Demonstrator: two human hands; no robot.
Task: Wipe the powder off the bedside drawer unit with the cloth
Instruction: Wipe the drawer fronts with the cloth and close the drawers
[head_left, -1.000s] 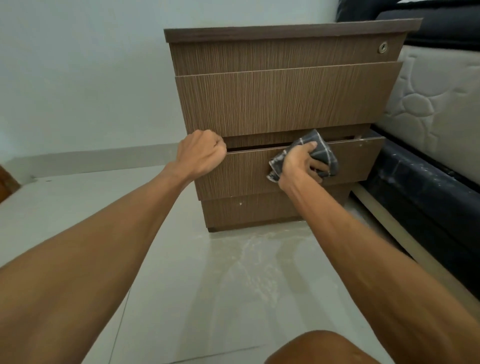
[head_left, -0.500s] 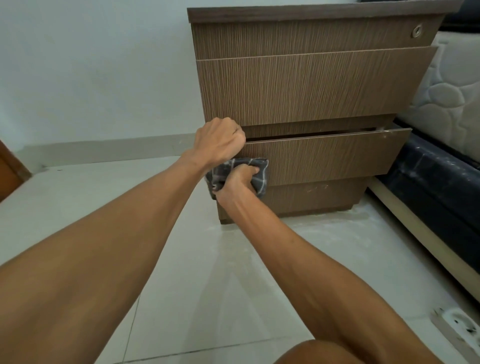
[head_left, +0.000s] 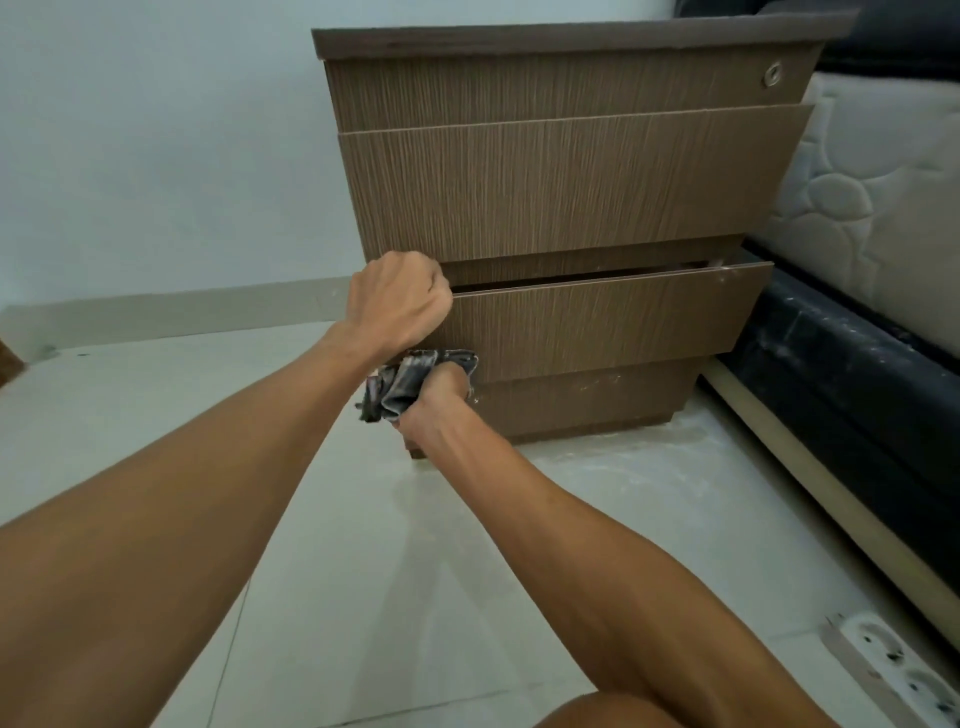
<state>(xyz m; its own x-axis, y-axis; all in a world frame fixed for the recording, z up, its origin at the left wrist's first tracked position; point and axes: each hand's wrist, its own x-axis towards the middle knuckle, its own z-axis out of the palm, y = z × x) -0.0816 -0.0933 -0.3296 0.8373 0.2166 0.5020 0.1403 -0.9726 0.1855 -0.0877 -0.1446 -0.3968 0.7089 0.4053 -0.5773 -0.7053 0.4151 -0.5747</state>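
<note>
Head view: cloth, dark checked and bunched, sits clenched in the right hand, fingers wrapped tight round it, pressed at the lower left edge of the pulled-out drawer of the bedside drawer unit. Left hand, just above those fingers, is fisted on the drawer's top left corner (grip hidden behind the knuckles). Faint white smears on the plinth right of the cloth. Powder dusts the floor below. Mattress and power strip well right.
</note>
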